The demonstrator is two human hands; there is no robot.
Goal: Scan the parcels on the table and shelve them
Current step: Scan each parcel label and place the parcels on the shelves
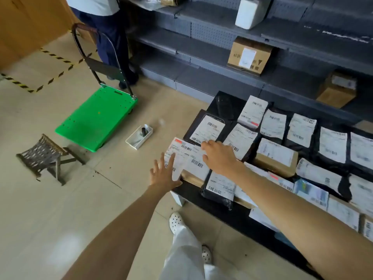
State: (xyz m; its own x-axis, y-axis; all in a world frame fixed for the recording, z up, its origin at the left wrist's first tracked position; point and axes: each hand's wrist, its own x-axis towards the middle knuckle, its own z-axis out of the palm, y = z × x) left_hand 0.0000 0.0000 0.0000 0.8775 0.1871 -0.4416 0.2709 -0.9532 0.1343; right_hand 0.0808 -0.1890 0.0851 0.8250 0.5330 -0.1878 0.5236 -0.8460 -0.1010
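A black table (228,217) carries several labelled parcels, black bags and brown boxes. At its left corner lies a cardboard box (188,158) with white barcode labels on top. My left hand (163,172) is spread flat against the box's near left side, fingers straight. My right hand (219,155) reaches over the box's far right edge, fingers bent down onto the label. Beside it lies a black bag parcel (207,129). Dark grey shelves (201,47) behind hold a white parcel (249,14) and a brown box (249,56).
A green platform trolley (96,118) stands on the tiled floor to the left, with another person's legs (113,41) behind it. A small white tray (139,136) and a folding stool (46,156) sit on the floor. Another brown box (337,89) rests on the lowest shelf.
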